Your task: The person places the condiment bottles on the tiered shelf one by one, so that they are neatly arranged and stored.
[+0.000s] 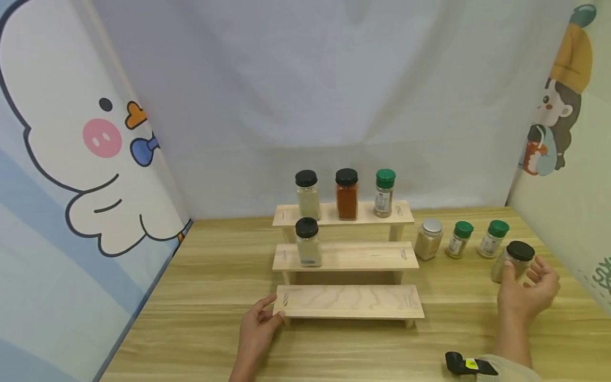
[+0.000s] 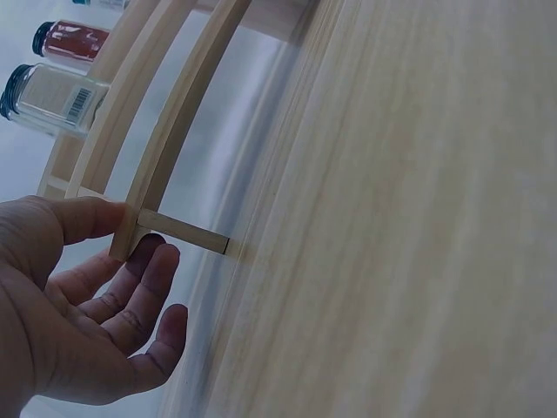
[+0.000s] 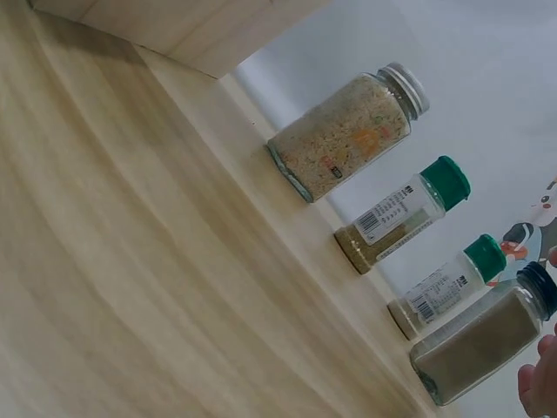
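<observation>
A three-step wooden rack (image 1: 348,301) stands on the table. My left hand (image 1: 258,329) pinches the left end of its lowest board; in the left wrist view the thumb and fingers bracket the board end (image 2: 124,233). At the far right, my right hand (image 1: 527,292) is around a square glass jar (image 1: 500,267) with a black lid. The thumb overlaps the jar's front and bent fingers are spread beside the lid. In the right wrist view, fingertips (image 3: 529,383) are close to the jar's side, and its base is at the table.
The top step holds a pale-filled jar (image 1: 308,204), a red spice jar (image 1: 347,201) and a green-capped bottle (image 1: 383,199). A black-lidded jar (image 1: 308,249) stands on the middle step. Right of the rack are a silver-lidded jar (image 1: 428,244) and two green-capped bottles (image 1: 456,246).
</observation>
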{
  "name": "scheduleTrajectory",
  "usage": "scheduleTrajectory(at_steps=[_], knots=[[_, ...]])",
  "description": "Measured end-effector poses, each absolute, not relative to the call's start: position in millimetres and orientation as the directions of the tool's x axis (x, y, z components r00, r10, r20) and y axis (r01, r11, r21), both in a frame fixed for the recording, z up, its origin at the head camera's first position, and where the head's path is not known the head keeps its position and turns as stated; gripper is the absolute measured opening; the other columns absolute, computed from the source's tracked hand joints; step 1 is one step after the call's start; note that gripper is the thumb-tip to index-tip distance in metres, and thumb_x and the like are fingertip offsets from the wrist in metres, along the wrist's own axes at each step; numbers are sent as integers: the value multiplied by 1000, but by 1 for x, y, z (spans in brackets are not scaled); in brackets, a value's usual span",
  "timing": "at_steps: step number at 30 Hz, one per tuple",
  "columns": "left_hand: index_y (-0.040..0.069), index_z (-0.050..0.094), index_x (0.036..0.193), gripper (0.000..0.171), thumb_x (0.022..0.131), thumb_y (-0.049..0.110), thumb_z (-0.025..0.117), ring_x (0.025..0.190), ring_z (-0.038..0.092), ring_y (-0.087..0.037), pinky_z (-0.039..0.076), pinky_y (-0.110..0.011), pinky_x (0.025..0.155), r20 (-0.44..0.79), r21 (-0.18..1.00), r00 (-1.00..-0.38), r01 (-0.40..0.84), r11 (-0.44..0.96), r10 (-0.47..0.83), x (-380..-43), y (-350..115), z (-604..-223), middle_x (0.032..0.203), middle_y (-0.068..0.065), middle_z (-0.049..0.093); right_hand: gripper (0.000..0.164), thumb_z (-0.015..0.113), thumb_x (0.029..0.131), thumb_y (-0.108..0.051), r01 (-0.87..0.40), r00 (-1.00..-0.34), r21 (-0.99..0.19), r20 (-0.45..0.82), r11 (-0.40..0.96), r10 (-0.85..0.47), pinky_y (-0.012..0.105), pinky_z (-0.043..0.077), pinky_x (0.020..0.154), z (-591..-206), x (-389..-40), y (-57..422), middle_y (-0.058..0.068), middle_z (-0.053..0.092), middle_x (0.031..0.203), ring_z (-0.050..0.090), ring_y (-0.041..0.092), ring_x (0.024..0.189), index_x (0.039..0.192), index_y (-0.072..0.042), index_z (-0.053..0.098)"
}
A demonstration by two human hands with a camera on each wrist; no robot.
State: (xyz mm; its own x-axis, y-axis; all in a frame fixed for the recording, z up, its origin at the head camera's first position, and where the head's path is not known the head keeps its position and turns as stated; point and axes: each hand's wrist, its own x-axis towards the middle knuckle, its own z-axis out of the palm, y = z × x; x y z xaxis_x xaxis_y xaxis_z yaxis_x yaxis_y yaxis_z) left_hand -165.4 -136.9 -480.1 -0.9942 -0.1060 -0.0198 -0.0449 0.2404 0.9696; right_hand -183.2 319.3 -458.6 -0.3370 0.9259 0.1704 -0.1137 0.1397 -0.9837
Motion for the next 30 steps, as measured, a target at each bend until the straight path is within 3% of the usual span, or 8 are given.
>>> scheduleTrajectory(at_steps=[5, 15, 30], knots=[[-3, 54, 126, 48, 81, 4, 69, 70, 60, -20, 45, -26, 60, -22, 968, -994, -47, 247, -104, -165, -137, -480, 77, -8, 64, 53, 67, 79, -7, -134, -350, -990, 90, 46, 932, 27, 25, 91, -462, -188, 323, -7, 37, 116, 34, 3, 100, 127, -22, 49], [-3, 55, 124, 47, 80, 3, 69, 69, 60, -19, 45, -27, 61, -10, 966, -994, -37, 255, -107, -165, -138, -479, 75, -8, 64, 67, 75, 76, -10, -145, -384, -987, -5, -66, 923, 24, 23, 95, -476, -206, 336, -4, 34, 130, 33, 6, 111, 133, -27, 42], [-4, 56, 123, 47, 79, 1, 68, 69, 61, -21, 44, -26, 60, -16, 973, -994, -41, 227, -111, -166, -138, -480, 76, -11, 65, 61, 73, 78, -12, -70, -349, -997, 53, 30, 936, 24, 23, 97, -482, -216, 340, 1, 39, 132, 36, 12, 117, 131, -22, 46]])
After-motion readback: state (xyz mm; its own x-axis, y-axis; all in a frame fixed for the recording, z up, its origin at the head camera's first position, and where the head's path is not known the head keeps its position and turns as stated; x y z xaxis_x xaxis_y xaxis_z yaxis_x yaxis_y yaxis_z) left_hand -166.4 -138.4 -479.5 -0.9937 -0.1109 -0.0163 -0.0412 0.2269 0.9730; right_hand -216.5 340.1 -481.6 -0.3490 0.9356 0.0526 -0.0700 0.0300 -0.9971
